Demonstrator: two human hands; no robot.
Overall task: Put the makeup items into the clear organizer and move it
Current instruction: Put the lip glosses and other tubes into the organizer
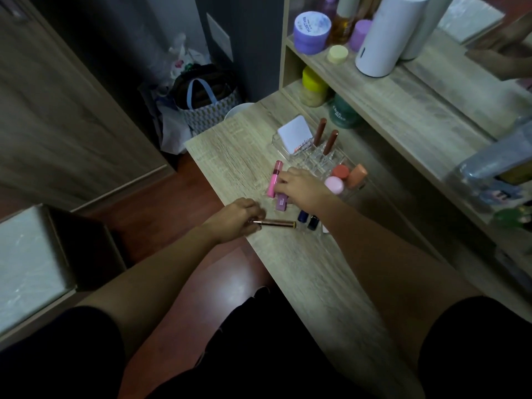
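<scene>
The clear organizer [309, 156] stands on the wooden desk [239, 174]. It holds a white compact [294, 134], two brown lip tubes [325, 138], and pink and orange items [345, 175]. My right hand [302, 187] rests on a mauve tube [281, 203], beside a pink tube [274, 178] lying flat; I cannot tell if the fingers grip it. My left hand [240, 216] pinches the end of a rose-gold tube [277, 223] lying on the desk. Two dark-capped bottles [307, 220] sit under my right forearm.
A shelf unit [383, 82] at the desk's back carries jars, bottles and a tall white cylinder [384, 36]. Bags [201, 102] stand on the floor past the desk's left end. A cabinet [57, 249] stands to my left.
</scene>
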